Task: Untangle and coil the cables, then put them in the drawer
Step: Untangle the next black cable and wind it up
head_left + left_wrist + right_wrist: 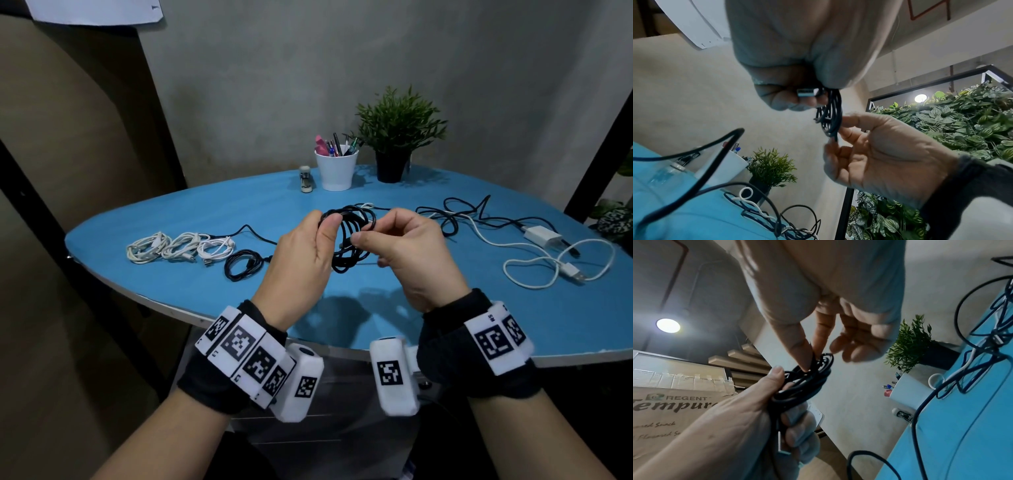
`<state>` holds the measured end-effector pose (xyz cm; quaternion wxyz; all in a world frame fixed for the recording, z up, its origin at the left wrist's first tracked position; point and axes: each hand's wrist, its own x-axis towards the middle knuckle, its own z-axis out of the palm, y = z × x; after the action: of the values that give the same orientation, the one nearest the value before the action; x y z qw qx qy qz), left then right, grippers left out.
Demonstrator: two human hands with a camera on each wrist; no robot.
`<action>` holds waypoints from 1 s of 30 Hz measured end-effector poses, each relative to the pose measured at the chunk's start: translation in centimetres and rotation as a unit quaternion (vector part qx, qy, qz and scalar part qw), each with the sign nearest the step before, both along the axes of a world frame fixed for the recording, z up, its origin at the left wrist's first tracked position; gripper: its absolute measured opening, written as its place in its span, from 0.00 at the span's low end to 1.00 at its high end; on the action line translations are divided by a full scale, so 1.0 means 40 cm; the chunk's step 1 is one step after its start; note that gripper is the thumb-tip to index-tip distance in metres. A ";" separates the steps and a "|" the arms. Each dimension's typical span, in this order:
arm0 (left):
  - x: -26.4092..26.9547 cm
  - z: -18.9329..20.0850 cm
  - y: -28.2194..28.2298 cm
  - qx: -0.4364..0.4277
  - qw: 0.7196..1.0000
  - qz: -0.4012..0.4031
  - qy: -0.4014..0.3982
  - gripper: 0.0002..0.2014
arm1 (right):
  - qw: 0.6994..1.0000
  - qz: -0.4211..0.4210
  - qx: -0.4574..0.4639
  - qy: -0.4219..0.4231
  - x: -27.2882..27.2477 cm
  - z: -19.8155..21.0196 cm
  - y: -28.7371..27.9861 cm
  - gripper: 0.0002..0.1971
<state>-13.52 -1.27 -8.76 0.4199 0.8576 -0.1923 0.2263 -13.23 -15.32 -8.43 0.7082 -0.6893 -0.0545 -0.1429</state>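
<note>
Black cable coil (349, 236), gripped by left hand (301, 253) and pinched by right hand (404, 253), could spring loose if either slackens.

A blue table (342, 308) fills the middle of the head view. At left lie three white coils (178, 247) in a row, with a black coil (241, 265) just right of them. At the far edge stand a stapler (305, 179), a white cup (336, 169) of pens and a potted plant (397, 137). At right sprawl loose cables — black (459, 212) and white (548, 263) — beside a white charger (543, 237).
</note>
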 end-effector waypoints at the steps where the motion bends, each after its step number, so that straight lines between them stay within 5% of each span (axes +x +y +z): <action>1: 0.000 -0.001 -0.001 -0.005 1.000 -0.002 -0.005 0.19 | 1.000 -0.001 0.002 -0.003 0.001 0.001 0.001 0.15; 8: 0.008 0.001 0.006 0.007 1.000 0.004 -0.024 0.19 | 0.991 0.110 0.075 0.032 -0.016 0.015 -0.006 0.11; 16: 0.003 0.011 0.008 0.091 0.994 0.029 -0.060 0.20 | 0.994 0.105 -0.015 0.008 -0.012 0.008 -0.006 0.10; 30: -0.007 0.026 0.018 0.051 0.985 -0.069 0.148 0.09 | 0.995 0.094 0.013 0.003 -0.004 0.001 -0.026 0.12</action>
<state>-13.81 -0.55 -7.71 0.4139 0.8868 -0.1975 0.0570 -13.39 -16.37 -8.38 0.7277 -0.6721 -0.1150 -0.0738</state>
